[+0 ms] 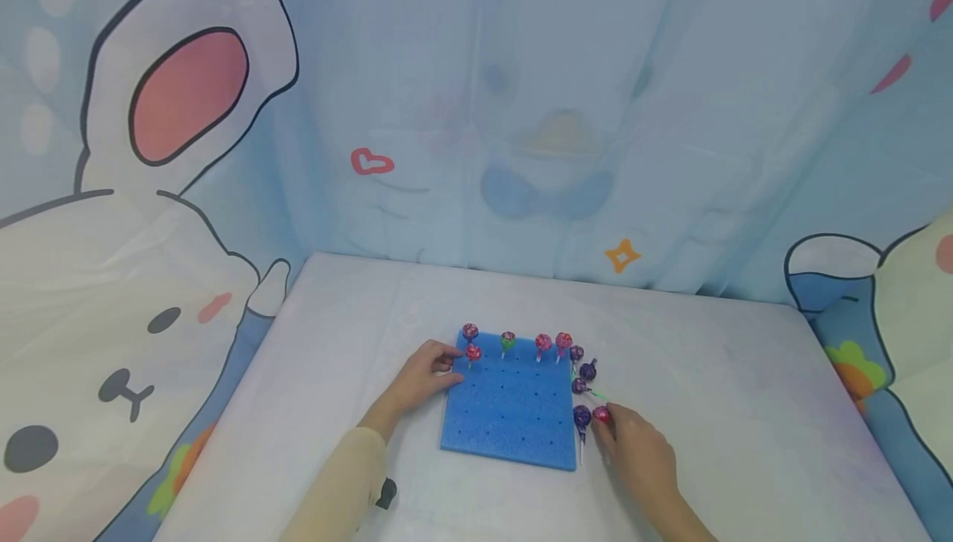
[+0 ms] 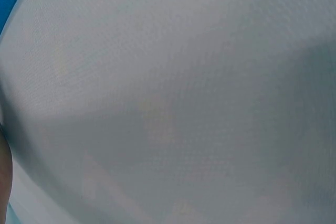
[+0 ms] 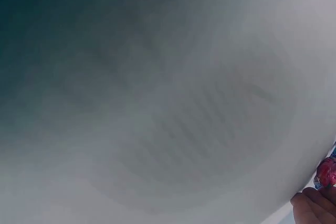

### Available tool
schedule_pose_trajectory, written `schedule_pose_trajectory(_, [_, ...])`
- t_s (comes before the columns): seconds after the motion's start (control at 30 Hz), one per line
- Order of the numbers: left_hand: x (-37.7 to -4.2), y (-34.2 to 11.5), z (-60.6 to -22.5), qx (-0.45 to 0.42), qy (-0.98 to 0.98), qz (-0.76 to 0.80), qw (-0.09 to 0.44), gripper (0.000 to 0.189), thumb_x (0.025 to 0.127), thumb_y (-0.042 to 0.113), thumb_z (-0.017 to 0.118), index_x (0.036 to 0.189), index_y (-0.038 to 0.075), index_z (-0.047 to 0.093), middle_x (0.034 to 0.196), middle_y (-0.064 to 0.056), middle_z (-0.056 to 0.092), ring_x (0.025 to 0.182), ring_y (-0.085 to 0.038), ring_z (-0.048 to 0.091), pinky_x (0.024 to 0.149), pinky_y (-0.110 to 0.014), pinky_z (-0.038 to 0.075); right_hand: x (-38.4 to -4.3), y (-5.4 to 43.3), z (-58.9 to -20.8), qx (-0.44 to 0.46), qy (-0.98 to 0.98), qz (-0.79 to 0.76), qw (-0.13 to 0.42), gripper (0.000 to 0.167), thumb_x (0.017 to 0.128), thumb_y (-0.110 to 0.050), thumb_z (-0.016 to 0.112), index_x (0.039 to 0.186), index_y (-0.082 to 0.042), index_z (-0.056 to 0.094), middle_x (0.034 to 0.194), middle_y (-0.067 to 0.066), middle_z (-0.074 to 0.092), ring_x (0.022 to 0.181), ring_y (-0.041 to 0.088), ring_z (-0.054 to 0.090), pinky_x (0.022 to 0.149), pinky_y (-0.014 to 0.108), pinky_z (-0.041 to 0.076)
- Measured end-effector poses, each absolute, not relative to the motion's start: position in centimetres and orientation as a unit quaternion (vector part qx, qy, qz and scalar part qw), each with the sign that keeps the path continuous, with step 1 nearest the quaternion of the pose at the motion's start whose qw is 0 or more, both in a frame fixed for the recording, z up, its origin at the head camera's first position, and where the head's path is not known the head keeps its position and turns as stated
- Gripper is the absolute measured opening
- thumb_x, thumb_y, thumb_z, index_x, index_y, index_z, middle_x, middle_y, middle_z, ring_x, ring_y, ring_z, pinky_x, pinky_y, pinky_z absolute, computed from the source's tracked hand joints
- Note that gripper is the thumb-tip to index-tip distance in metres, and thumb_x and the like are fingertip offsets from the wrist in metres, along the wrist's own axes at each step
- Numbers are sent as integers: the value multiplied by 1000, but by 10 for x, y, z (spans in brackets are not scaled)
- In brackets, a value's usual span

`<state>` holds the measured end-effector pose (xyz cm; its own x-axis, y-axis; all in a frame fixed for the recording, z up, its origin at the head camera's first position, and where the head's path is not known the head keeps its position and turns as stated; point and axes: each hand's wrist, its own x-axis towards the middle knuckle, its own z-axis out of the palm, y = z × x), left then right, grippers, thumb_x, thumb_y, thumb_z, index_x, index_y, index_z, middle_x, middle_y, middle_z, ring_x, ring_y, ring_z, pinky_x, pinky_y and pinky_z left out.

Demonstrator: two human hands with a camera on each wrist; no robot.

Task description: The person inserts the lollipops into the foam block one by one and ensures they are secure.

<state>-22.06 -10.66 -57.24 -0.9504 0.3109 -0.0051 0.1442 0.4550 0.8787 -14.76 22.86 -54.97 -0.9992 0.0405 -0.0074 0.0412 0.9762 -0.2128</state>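
Just past three o'clock from the board (image 1: 510, 401), the right hand (image 1: 644, 453) pinches a red pop (image 1: 601, 414) beside a purple pop (image 1: 581, 416). Past nine, the left hand (image 1: 421, 376) touches the board's edge, thumb and fingers apart. Other pops (image 1: 508, 339) stand toward twelve.

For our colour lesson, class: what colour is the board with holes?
The board is blue, best seen from the head.

Pale blue curtains (image 1: 432, 54) bearing a cartoon rabbit (image 1: 82, 294) hang around the far edge and sides of a white table (image 1: 730, 385) in a booth-like space.
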Motion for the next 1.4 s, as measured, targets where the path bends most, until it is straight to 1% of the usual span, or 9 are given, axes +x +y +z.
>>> schedule_pose_trajectory(0.27, [-221,-106,-572,133,850,504,83,39,91,21,71,126,8,59,121,-5,55,113,-20,58,99,-32,50,-150,230,-549,9,995,-99,-11,32,89,-15,71,107,10,63,100,26,68,95,40,66,79,51,57])
schedule_pose_trajectory(0.43, [-221,-106,-571,132,850,503,82,39,91,21,71,126,8,59,121,-6,55,113,-20,58,99,-31,50,-154,233,-548,-3,994,-107,-5,24,87,-12,72,98,8,64,81,17,67,70,29,65,66,44,58])
schedule_pose_trajectory(0.53, [-221,-106,-571,132,850,503,83,39,91,20,71,126,8,59,121,-5,55,112,-20,58,99,-31,50,-156,236,-547,3,992,-126,1,25,87,-8,70,102,10,63,77,15,65,62,21,58,61,41,57])
schedule_pose_trajectory(0.77, [-220,-105,-570,132,850,503,82,39,91,20,71,126,8,59,120,-5,55,112,-20,58,99,-31,50,-158,247,-535,25,977,-210,-40,30,88,-3,66,113,12,57,87,20,66,70,26,60,67,44,55])
schedule_pose_trajectory(0.9, [-221,-105,-569,132,850,503,82,39,91,20,71,126,8,59,120,-5,55,112,-20,58,98,-31,50,-160,253,-525,6,959,-252,-133,31,87,0,68,115,10,57,97,26,68,81,36,68,72,47,58])
schedule_pose_trajectory(1.07, [-221,-105,-570,134,851,502,81,39,91,21,71,126,8,59,120,-5,55,112,-19,58,98,-30,50,-166,255,-509,-32,931,-284,-229,31,87,0,70,115,9,61,102,26,69,93,39,69,77,42,55])
schedule_pose_trajectory(1.17, [-221,-106,-571,134,852,500,80,40,91,22,71,126,8,59,121,-5,55,112,-20,58,98,-30,50,-168,251,-499,-35,924,-300,-235,29,88,0,70,114,7,63,104,25,69,94,38,69,76,37,53])
schedule_pose_trajectory(1.3, [-221,-106,-572,133,852,500,82,40,91,22,71,126,8,59,121,-5,55,112,-20,58,98,-31,50,-168,242,-488,-19,920,-330,-212,29,89,-3,70,117,5,63,108,23,69,97,36,69,77,31,53])
schedule_pose_trajectory(1.4, [-221,-106,-572,133,851,501,83,39,91,21,71,126,8,59,121,-5,55,112,-20,58,98,-31,50,-170,233,-483,-7,913,-358,-193,30,90,-4,70,118,2,62,111,22,69,100,34,68,78,20,52])
